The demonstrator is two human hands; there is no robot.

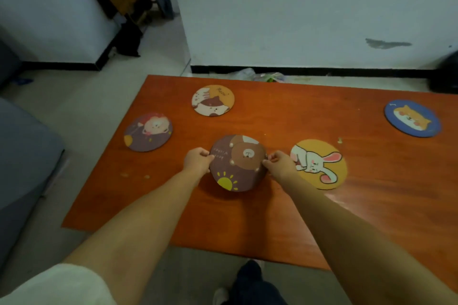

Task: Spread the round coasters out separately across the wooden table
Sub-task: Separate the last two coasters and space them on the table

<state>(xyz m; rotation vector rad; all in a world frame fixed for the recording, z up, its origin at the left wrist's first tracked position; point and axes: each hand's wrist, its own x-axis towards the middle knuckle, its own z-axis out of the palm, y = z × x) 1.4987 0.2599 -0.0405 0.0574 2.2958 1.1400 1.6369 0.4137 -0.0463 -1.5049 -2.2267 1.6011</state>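
Near the table's (322, 218) front middle, held at opposite rims by left hand (198, 161) and right hand (280, 164), fingers pinched on the brown bear coaster (238, 163), likely to keep it level while setting it into the gap. Already flat and apart around it: purple coaster (148, 132), cat coaster (213, 100), rabbit coaster (319, 164) just beside the right hand, and blue dog coaster (412, 118) far right. Both forearms stretched forward, wrists angled inward, knuckles up.

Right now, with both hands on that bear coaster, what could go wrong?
1. The right hand sits right beside the rabbit coaster; it might nudge it.
2. The bear coaster, pinched by the left hand too, could be several stacked, and they might slide off together.
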